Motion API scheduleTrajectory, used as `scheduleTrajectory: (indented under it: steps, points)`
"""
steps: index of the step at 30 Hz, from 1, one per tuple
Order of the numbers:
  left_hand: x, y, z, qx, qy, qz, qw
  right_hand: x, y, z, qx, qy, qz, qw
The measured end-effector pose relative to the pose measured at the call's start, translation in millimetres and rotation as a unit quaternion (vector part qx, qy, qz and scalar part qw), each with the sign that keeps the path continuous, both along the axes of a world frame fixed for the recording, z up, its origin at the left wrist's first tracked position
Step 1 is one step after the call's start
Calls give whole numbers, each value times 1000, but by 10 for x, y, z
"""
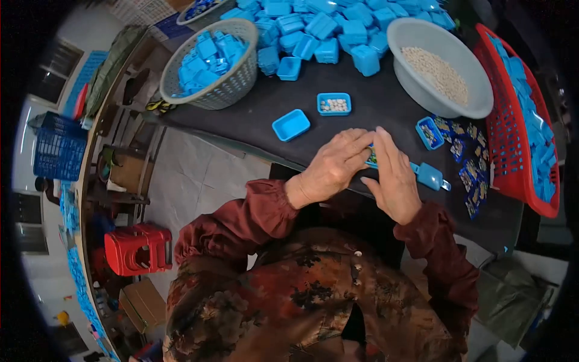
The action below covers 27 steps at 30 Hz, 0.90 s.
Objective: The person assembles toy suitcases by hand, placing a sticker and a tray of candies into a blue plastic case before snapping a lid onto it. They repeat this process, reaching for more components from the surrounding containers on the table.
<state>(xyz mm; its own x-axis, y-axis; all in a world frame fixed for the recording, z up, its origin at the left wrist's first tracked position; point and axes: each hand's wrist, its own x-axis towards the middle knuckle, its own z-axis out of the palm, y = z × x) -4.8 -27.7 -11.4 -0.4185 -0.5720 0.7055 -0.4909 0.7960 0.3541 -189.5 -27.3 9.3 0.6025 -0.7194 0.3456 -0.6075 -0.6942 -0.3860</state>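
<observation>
1. Near table edge, centre: left hand (330, 169) and right hand (393, 178) meet over a small blue box (372, 158). Only a sliver of it shows betw. the fingertips.
2. Both hands grasp that box, fingers curled onto it from either side; left fingers lie on top, right fingers press along its right side.
3. Just right of the right hand, touching or nearly so, lies a blue lid piece (429, 175) on the black table (386, 102).
4. Hard to tell: what's in the held box, and whether it's lidded. Hands cover most of it.
5. Ahead of hands, apart from them: an open blue tray (291, 125), empty-looking, and a filled tray (333, 104) w/ pale beads.
6. Right, near: another small filled tray (429, 133) and a strip of printed cards (470, 163), pattern too small to read.
7. Further back: grey bowl (440, 66) of pale beads, pile of blue boxes (325, 27), grey basket (211, 63) w/ more blue boxes.
8. Far right: red basket (512, 163) w/ blue pieces, partly cut off by the lens edge.
9. Left of table on the floor: red stool (139, 248), blue crate (57, 148).
</observation>
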Motion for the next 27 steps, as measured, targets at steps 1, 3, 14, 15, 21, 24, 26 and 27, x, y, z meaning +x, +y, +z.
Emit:
scheduleTrajectory:
  steps: [1, 3, 14, 15, 21, 24, 26, 27]
  points:
    - [-4, -6, -16, -5, 14, -3, 1000, 38, 14, -31, 35, 0, -14, 999]
    - [1, -9, -5, 10, 39, -13, 999, 45, 9, -68, 6, -11, 1, 1000]
    - [654, -93, 786, -59, 47, 169, 983, -18, -33, -147, -24, -2, 5, 1000]
    - [907, -267, 848, -135, 64, 211, 966, -20, -37, -153, -20, -12, 12, 1000]
    - [2756, -698, 1170, 132, -318, 291, 893, -11, -30, -139, -2, -5, -3, 1000]
    - [2859, -660, 1227, 348, -260, 210, 876, -11, -26, -105, 16, -14, -2, 1000]
    - [3067, -743, 1039, 280, -208, 184, 919, -19, -37, -116, 14, -13, 0, 1000]
    - [3052, -755, 1023, 281, -208, 182, 919, -23, -37, -124, 12, -13, 2, 1000]
